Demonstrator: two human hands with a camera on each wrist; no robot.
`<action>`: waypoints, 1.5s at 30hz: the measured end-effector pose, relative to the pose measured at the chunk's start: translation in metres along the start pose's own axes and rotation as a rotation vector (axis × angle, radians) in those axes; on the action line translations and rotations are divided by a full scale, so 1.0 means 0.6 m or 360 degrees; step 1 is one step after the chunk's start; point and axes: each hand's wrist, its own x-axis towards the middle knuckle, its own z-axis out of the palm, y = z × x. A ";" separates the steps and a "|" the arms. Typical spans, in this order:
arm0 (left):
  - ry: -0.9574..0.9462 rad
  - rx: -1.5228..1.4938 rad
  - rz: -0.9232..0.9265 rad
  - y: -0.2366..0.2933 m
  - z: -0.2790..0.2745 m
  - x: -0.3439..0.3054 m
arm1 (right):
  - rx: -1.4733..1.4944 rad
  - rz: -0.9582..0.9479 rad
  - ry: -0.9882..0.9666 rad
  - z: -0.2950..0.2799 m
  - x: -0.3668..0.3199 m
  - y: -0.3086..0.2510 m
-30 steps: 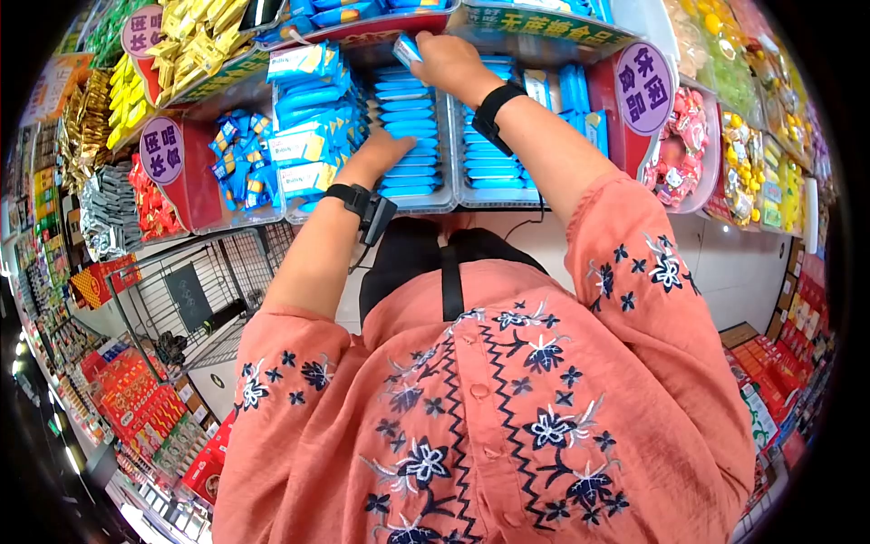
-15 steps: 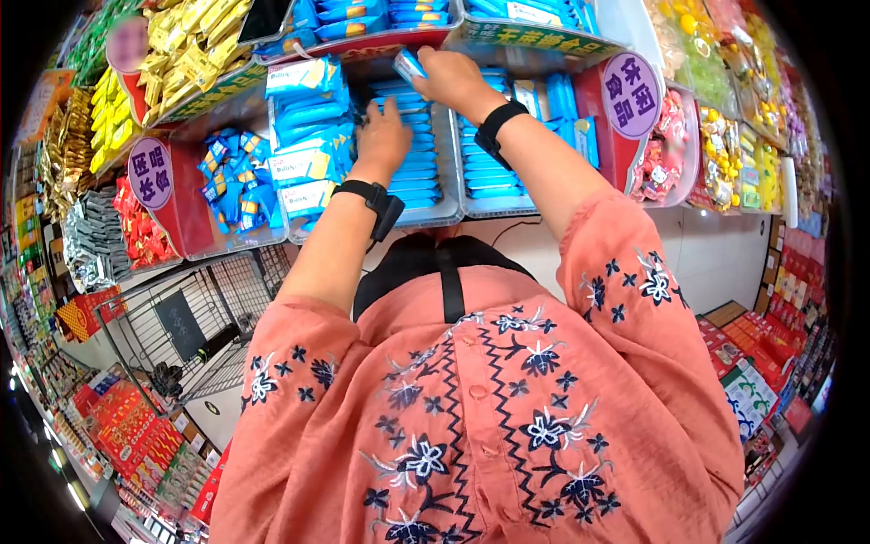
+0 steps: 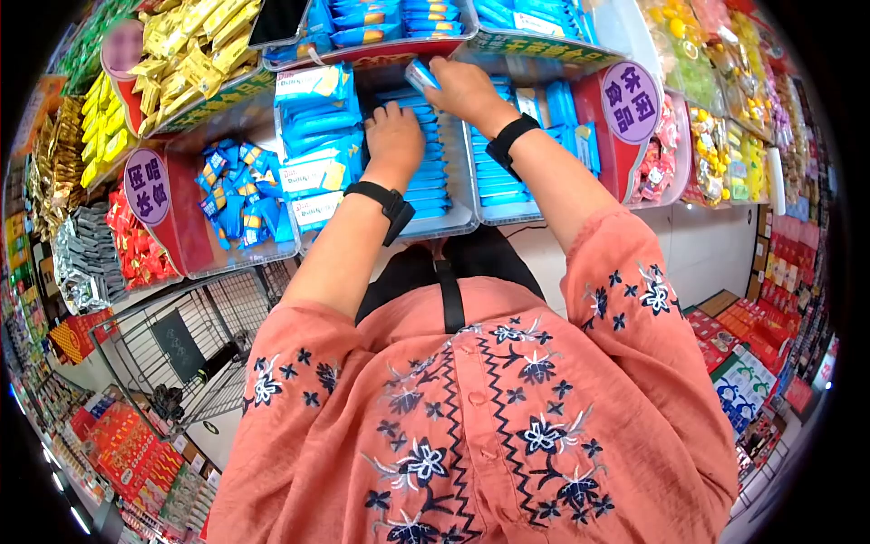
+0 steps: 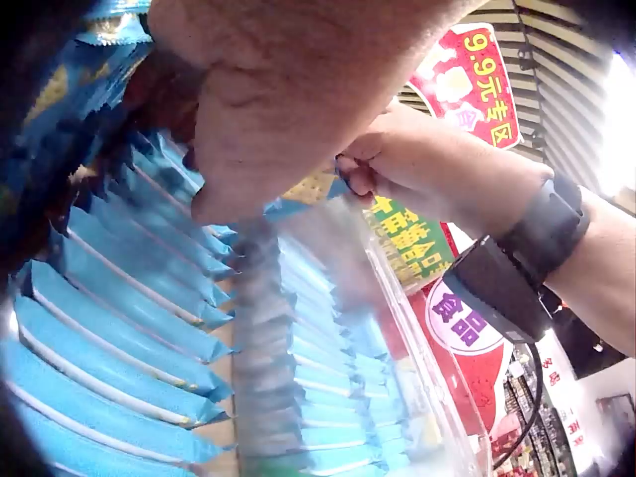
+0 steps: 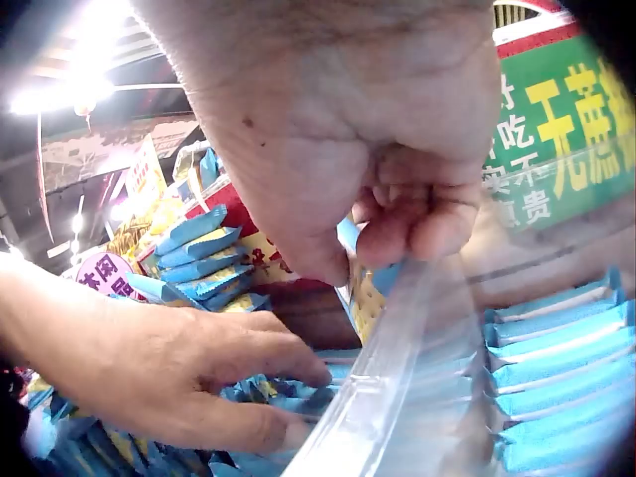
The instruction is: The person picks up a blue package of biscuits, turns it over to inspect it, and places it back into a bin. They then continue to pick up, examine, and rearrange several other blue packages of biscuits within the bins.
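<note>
My right hand [image 3: 467,91] pinches a blue snack packet [image 3: 420,76] at the back of a clear bin [image 3: 464,218]. In the right wrist view its fingers curl round the packet's edge, just above the bin's clear divider [image 5: 370,390]. My left hand [image 3: 395,145] reaches into the same bin, over a row of blue packets [image 3: 430,186] standing on edge. Seen from the right wrist, the left hand's thumb and fingers [image 5: 273,350] stretch out apart at the packets, holding none. The left wrist view shows the row [image 4: 109,328] close below that hand.
Stacked blue packets [image 3: 317,136] rise left of the left hand. Another row [image 3: 501,186] lies beyond the divider at right. Small blue candies [image 3: 243,195], yellow packets [image 3: 204,54] and red candies [image 3: 140,240] fill neighbouring bins. A shopping cart [image 3: 195,340] stands at the lower left.
My left hand has moved forward from the near part of the row towards its back, fingers stretching out. The right hand keeps its packet at the back of the bin.
</note>
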 end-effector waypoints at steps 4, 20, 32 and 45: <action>0.0270 -0.0167 0.0092 -0.011 0.029 0.038 | 0.0008 -0.0044 0.0031 0.006 -0.002 0.002; -0.0385 -0.0193 -0.0108 -0.017 0.012 0.079 | 0.0034 -0.0225 0.0029 -0.017 0.005 -0.012; -0.0482 -0.0199 -0.0080 -0.010 -0.011 0.057 | -0.0277 -0.0407 0.0145 0.011 0.032 -0.014; -0.0191 -0.0284 -0.0043 -0.015 0.015 0.047 | -0.0180 -0.0474 0.0141 -0.011 -0.008 -0.016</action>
